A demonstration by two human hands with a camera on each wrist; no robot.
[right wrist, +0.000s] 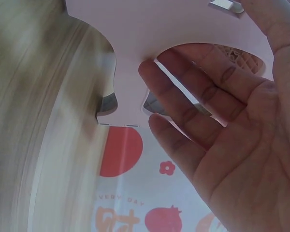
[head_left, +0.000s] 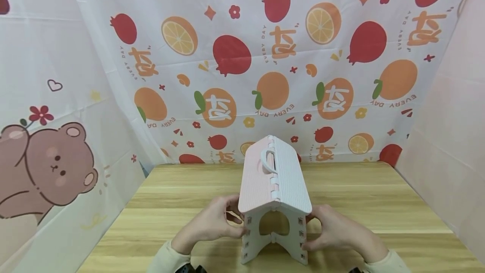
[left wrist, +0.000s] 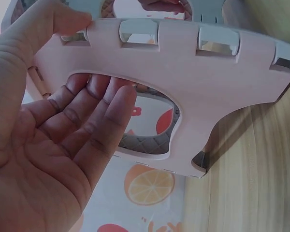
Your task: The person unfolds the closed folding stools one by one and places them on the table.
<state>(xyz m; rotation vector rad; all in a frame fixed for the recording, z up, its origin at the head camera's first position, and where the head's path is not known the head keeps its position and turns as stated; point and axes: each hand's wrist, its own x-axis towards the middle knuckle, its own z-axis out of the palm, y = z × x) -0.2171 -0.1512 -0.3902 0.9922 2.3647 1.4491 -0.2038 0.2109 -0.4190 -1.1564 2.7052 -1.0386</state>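
A small plastic toy house (head_left: 291, 172) stands on the table, its pitched roof pink on one slope and white on the other. A white carry handle (head_left: 267, 161) sits at the ridge, and the front wall has a rounded opening. My left hand (head_left: 214, 224) grips the left side wall, the thumb by the front edge. In the left wrist view its fingertips reach into an opening in the pink wall (left wrist: 208, 82). From the right, my right hand (head_left: 337, 228) holds the opposite wall (right wrist: 125, 58), its fingers at that wall's opening and its thumb near the front edge.
The house rests on a wood-grain table (head_left: 182, 197). Behind the table hangs a white cloth (head_left: 242, 16) printed with fruit, and a cloth with a bear (head_left: 57, 167) hangs on the left. Another pale cloth (head_left: 443, 138) borders the right side.
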